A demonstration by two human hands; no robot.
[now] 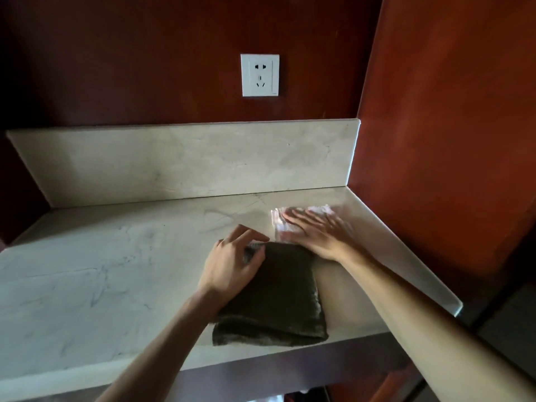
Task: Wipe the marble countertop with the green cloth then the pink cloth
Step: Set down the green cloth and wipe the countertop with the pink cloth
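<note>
Head view, looking down on a marble countertop [95, 274] with a low marble backsplash [185, 161] behind. Dark red-brown wall [145, 53] above, carrying a white wall socket [260, 75]; a brighter red panel [446, 111] closing off the right side. Green cloth [278, 294], dark and folded, lay flat near the front edge, right of centre, its near corner reaching almost to the lip of the counter. Left hand [232, 262] rested on the far left corner of that cloth, fingers bent and spread, fingertips on the hem, palm not closed; whether pinching the edge or only pressing could not be told. Pink cloth [293, 221], pale and motion-blurred, lay just beyond the green one toward the back right corner. Right hand [319, 230] was pressed flat on top of it, fingers straight and together, palm down, holding nothing in a grip. Both forearms bare, entering from the lower edge. Two cloths lay close together, contact unclear.
</note>
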